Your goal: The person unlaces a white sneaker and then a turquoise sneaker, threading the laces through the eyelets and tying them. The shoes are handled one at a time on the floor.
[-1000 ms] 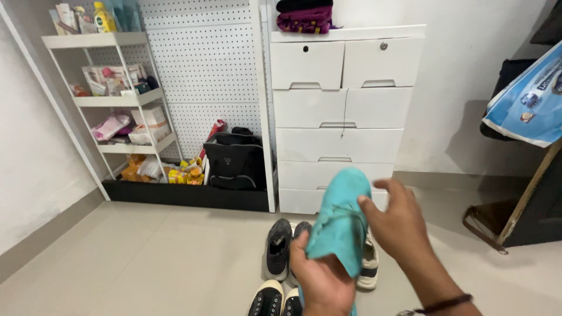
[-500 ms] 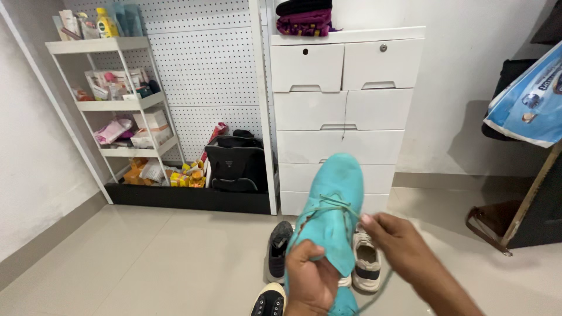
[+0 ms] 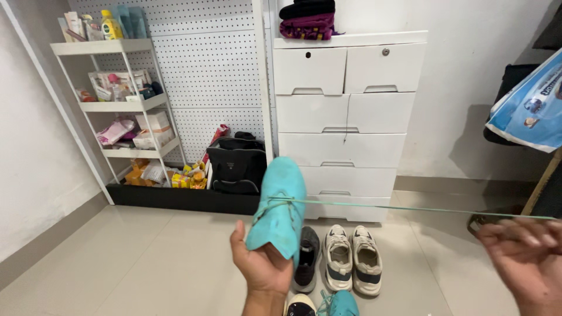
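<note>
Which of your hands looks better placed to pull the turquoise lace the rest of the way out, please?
Probably the right hand: it already grips the taut turquoise lace far out to the side, while the left hand is occupied holding the turquoise fabric shoe by its heel.

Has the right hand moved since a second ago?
Yes. The right hand has swung out to the right, away from the teal shoe, from below the white drawers to past their right edge, drawing the lace taut.
</note>
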